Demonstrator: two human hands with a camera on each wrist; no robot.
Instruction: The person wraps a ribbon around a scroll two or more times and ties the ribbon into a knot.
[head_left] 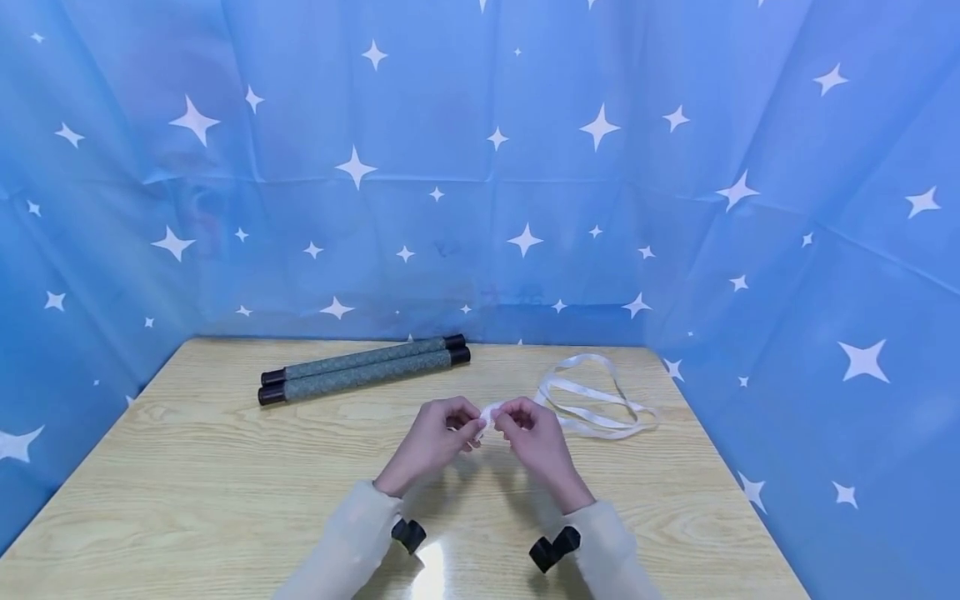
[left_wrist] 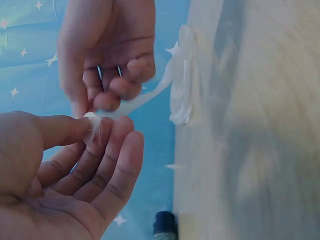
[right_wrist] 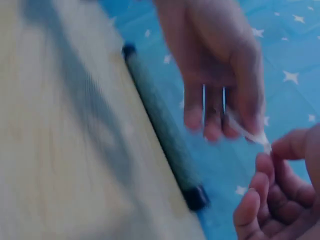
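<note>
Pinched the white ribbon (left_wrist: pixel 183 90) between thumb and forefinger of the left hand (head_left: pixel 438 429), with the other fingers loosely bent and spread. Pinched the same strip just beside that point between thumb and forefinger of the right hand (head_left: pixel 534 425), with the remaining fingers curved inward. Held both grips close together above the desk (head_left: pixel 187 500), near mid-width. Noted loose, frayed threads at the left thumb. Ran from the right hand into long, overlapping, roughly oval loops near the back right corner, flat, thin and smooth in texture. Found near the back edge, left of centre, two slim rods (head_left: pixel 367 375), straight and cylindrical, lying side by side at a slight slant, with grey-green, finely patterned covering and smooth dark end caps. Observed pale wood grain across the desk and glare near the front edge. Wore cream cloth sleeves (head_left: pixel 345 533) and black wrist devices (head_left: pixel 408 535). Observed beyond the back edge creased blue fabric (head_left: pixel 435 108) printed with white four-pointed stars.
</note>
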